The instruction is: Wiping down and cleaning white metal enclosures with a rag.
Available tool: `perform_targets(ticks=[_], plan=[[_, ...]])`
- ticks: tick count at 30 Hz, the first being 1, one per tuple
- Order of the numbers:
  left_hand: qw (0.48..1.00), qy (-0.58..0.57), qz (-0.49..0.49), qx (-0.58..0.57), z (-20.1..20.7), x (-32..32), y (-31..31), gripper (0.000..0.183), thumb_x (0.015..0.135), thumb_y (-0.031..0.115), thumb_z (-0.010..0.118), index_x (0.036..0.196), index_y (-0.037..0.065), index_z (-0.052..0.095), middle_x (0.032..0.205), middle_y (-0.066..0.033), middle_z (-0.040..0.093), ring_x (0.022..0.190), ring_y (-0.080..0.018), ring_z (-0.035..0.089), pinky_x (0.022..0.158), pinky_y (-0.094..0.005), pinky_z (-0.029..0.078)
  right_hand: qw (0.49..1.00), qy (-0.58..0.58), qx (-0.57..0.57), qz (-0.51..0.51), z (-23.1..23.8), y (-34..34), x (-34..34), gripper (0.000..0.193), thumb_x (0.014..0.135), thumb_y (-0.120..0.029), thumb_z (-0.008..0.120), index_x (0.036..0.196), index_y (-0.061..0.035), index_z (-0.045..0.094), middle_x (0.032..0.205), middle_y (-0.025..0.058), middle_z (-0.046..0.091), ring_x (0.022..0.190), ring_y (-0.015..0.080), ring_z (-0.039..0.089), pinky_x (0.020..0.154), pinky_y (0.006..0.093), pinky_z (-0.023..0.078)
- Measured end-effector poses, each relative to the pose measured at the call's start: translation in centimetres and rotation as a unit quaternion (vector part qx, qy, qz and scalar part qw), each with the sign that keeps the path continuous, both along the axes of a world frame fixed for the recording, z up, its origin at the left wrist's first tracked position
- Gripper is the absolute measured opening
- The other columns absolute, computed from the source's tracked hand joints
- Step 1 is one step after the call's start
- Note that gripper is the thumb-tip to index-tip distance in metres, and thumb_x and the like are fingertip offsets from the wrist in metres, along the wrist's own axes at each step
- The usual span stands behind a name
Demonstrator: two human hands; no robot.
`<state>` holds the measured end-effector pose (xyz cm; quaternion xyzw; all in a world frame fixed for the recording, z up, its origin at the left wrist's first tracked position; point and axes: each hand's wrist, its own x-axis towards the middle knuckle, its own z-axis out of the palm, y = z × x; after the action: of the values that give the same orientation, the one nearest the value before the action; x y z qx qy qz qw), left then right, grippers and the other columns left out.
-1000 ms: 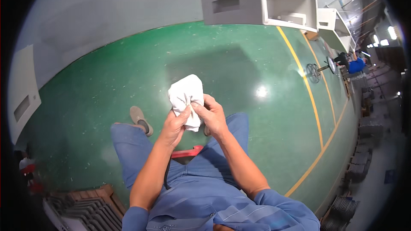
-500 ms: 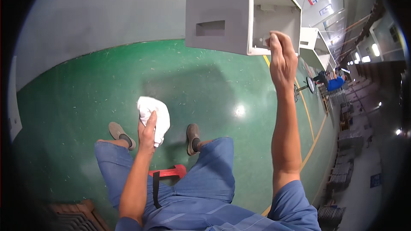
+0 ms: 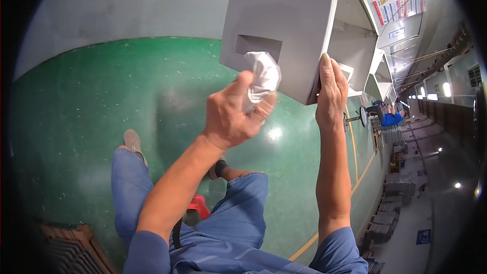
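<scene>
A grey box-shaped housing (image 3: 284, 18) hangs at the upper middle, with one side open and a rectangular recess in its near face. My left hand (image 3: 236, 106) is closed round a crumpled white cloth (image 3: 265, 73), held up at the lower part of that face, just below the recess. Whether the cloth touches the surface I cannot tell. At the lower corner by the open side, my right hand (image 3: 332, 89) grips the housing's edge; some of its fingers are hidden.
Beyond hangs a second light housing (image 3: 379, 78). A red stool (image 3: 199, 205) is beneath me on the green floor (image 3: 101, 96). Slatted parts on a wooden pallet (image 3: 81, 243) lie at lower left. Farther right are a round fan (image 3: 362, 115) and a person in blue (image 3: 391, 118).
My left hand has carried the cloth up and right to the housing. The housing appears larger and turned, and my right hand has shifted from its opening to its lower edge.
</scene>
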<state>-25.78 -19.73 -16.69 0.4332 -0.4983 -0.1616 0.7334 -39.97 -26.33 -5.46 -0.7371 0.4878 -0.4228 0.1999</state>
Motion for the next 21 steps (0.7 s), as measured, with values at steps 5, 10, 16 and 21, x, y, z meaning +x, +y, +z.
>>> perform_targets(ticks=[5, 10, 16, 21], plan=[[0.991, -0.071, 0.076, -0.079, 2.3, -2.7, -2.8, 0.028, 0.089, 0.029, 0.063, 0.072, 0.009, 0.054, 0.057, -0.0047, 0.046, 0.045, -0.0229, 0.052, 0.04, -0.0349, 0.041, 0.997, -0.062, 0.05, 0.014, 0.4, 3.0, 1.6, 0.039, 0.104, -0.031, 0.045, 0.076, -0.0039, 0.049, 0.066, -0.0046, 0.04, 0.062, 0.0042, 0.034, 0.053, 0.0225, 0.029], [0.99, -0.065, 0.091, -0.088, 1.6, -3.0, -1.5, 0.024, 0.089, 0.025, 0.06, 0.072, 0.01, 0.053, 0.06, -0.0054, 0.049, 0.047, -0.0233, 0.054, 0.04, -0.0343, 0.043, 0.997, -0.073, 0.038, 0.007, 0.4, 5.7, 1.6, 0.035, 0.104, -0.027, 0.044, 0.079, -0.0037, 0.051, 0.067, -0.0056, 0.041, 0.062, 0.0027, 0.035, 0.053, 0.0205, 0.028], [0.987, -0.048, 0.132, 0.082, -4.3, -1.0, -2.4, 0.019, 0.09, 0.014, 0.053, 0.078, 0.0, 0.054, 0.062, -0.0162, 0.05, 0.054, -0.0358, 0.053, 0.048, -0.0403, 0.042, 0.998, -0.058, 0.027, -0.015, -0.1, 7.1, 1.0, 0.032, 0.104, -0.026, 0.046, 0.092, 0.001, 0.059, 0.07, -0.0051, 0.046, 0.062, 0.0022, 0.035, 0.054, 0.0204, 0.028], [0.963, 0.037, 0.143, 0.223, -7.8, 0.0, -3.9, 0.026, 0.095, 0.025, 0.049, 0.085, 0.004, 0.062, 0.072, -0.0182, 0.063, 0.063, -0.0391, 0.061, 0.056, -0.0438, 0.048, 0.998, -0.042, 0.042, 0.012, -0.8, 7.2, 1.7, 0.033, 0.104, -0.025, 0.046, 0.088, 0.0003, 0.059, 0.067, -0.0055, 0.041, 0.06, 0.0031, 0.033, 0.053, 0.0212, 0.028]])
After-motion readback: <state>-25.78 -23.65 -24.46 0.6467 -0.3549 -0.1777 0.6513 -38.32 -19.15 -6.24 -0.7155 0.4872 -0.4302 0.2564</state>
